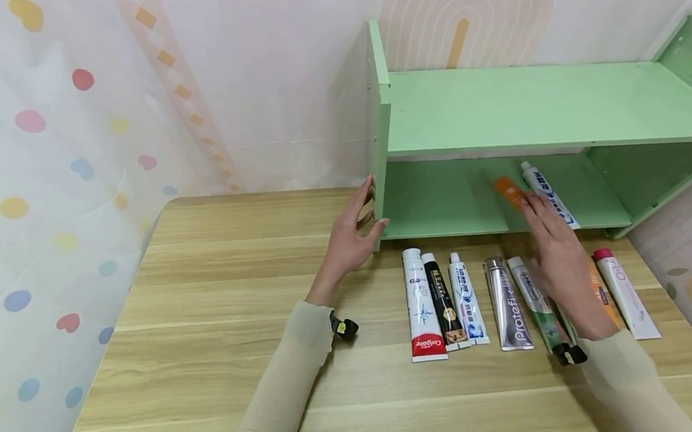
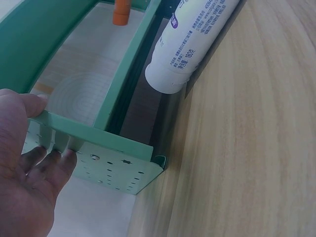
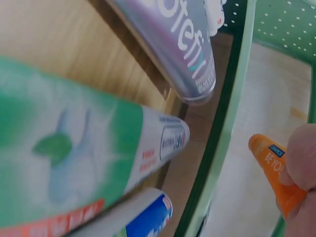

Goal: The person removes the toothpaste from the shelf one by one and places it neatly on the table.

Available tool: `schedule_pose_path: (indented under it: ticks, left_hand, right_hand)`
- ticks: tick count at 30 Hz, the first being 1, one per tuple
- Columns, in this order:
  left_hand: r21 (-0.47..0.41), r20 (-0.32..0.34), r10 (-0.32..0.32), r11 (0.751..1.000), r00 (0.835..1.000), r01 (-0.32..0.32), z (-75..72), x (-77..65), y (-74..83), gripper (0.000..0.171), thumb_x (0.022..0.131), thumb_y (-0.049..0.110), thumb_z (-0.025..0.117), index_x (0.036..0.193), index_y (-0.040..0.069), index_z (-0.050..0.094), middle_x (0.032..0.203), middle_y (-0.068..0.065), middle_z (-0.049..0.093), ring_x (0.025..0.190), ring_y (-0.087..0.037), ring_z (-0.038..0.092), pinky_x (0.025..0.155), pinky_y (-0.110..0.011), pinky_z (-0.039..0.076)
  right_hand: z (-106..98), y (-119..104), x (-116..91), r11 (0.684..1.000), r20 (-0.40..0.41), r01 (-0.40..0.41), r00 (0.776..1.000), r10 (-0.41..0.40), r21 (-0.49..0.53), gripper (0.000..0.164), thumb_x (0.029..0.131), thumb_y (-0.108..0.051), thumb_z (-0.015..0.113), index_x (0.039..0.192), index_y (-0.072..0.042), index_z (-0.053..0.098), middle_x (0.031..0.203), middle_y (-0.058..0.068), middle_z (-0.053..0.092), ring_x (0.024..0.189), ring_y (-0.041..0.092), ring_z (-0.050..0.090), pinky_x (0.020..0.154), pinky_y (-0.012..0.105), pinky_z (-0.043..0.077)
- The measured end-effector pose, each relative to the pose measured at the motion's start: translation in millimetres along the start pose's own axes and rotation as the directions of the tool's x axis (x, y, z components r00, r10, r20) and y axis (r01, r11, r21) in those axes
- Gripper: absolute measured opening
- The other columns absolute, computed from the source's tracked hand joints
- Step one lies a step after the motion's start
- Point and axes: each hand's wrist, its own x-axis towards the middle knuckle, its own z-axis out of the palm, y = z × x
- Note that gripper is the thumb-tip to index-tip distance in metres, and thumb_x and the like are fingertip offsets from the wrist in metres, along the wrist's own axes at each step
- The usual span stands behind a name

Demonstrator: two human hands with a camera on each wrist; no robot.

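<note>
My right hand point(image 1: 559, 260) pinches a small orange toothpaste tube point(image 1: 509, 191) at the opening of the green rack's lower shelf point(image 1: 442, 198). In the right wrist view the same orange tube point(image 3: 269, 165) shows "BE YOU" lettering between thumb and fingers. A white and blue toothpaste tube point(image 1: 545, 190) lies on that shelf, just beyond my right hand. My left hand point(image 1: 348, 243) holds the rack's left side panel point(image 1: 381, 138); in the left wrist view its thumb and fingers straddle the panel's edge point(image 2: 89, 131).
Several toothpaste tubes lie before the rack: a white and red Colgate tube point(image 1: 425, 311), black point(image 1: 442, 296), white and blue point(image 1: 467, 301), silver point(image 1: 507, 305), green and white point(image 1: 538, 302), orange point(image 1: 603, 294) and pink-capped white point(image 1: 627, 295). The upper shelf point(image 1: 544, 102) overhangs the lower. Wooden tabletop point(image 1: 219, 307) extends left.
</note>
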Motion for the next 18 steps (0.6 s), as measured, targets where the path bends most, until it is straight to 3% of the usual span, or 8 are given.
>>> schedule_pose_path:
  ticks: [9, 13, 18]
  left_hand:
    - [0.009, 0.000, -0.001, 1.000, 1.000, 0.001, 0.9, 1.1, 0.3, 0.080, 0.100, 0.008, 0.066, 0.165, 0.020, 0.022, 0.170, -0.001, 0.027, 0.153, -0.027, 0.037, 0.115, -0.036, 0.049]
    - [0.004, 0.002, 0.001, 1.000, 1.000, -0.001, 0.4, 1.0, 0.2, 0.079, 0.100, 0.008, 0.066, 0.165, 0.018, 0.022, 0.170, 0.000, 0.027, 0.153, -0.027, 0.037, 0.115, -0.036, 0.049]
    - [-0.003, -0.001, 0.011, 1.000, 1.000, -0.011, -0.6, 1.0, -0.4, 0.080, 0.100, 0.008, 0.066, 0.165, 0.019, 0.022, 0.170, 0.000, 0.027, 0.153, -0.027, 0.037, 0.115, -0.038, 0.049]
  right_hand:
    - [-17.2, 9.0, -10.0, 1.000, -0.058, -0.008, 0.998, 0.006, -0.020, 0.082, 0.075, 0.032, 0.046, 0.152, 0.003, 0.045, 0.160, 0.022, 0.042, 0.152, 0.039, 0.035, 0.128, 0.052, 0.029]
    - [-22.7, 16.0, -20.1, 0.999, -0.033, -0.043, 0.999, 0.042, -0.023, 0.085, 0.075, 0.033, 0.043, 0.154, 0.002, 0.042, 0.164, 0.019, 0.037, 0.156, 0.034, 0.029, 0.132, 0.047, 0.023]
    - [-28.9, 27.3, -32.8, 0.998, 0.012, -0.054, 0.998, 0.054, -0.021, 0.092, 0.072, 0.033, 0.049, 0.158, 0.002, 0.034, 0.168, 0.017, 0.028, 0.159, 0.033, 0.021, 0.135, 0.042, 0.015]
